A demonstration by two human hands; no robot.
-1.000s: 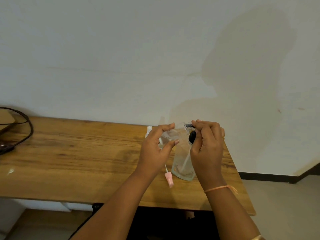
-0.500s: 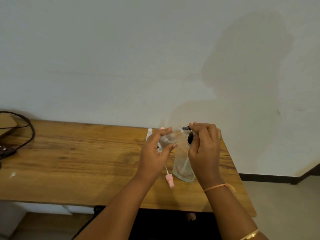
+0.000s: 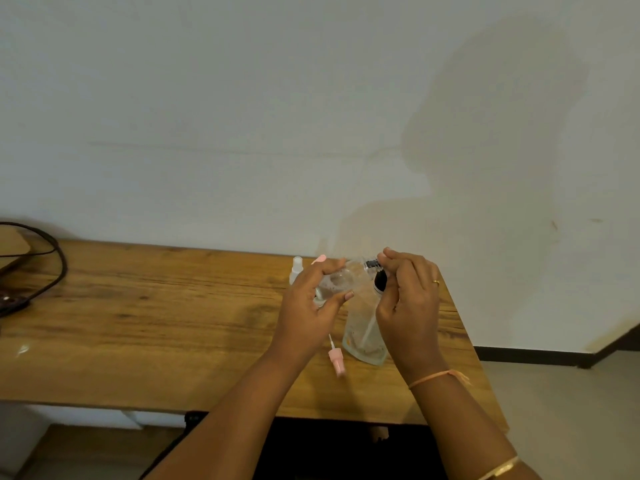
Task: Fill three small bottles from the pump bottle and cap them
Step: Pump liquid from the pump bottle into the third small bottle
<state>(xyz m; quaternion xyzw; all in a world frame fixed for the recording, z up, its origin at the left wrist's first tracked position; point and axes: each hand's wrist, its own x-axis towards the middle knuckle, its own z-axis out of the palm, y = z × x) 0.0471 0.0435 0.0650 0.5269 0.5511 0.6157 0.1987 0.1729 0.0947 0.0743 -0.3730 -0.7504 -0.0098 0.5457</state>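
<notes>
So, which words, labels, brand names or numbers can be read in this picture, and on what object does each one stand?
None can be read.
The pump bottle and the small clear bottle in the left hand show no print.
A dark striped patch by the right hand is too blurred to tell.

My left hand hides most of the small bottle (fill unreadable), my right hand much of the pump bottle top; cable cropped at the table left edge.

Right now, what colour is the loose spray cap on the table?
The small plastic spray cap is pink; head view.
</notes>
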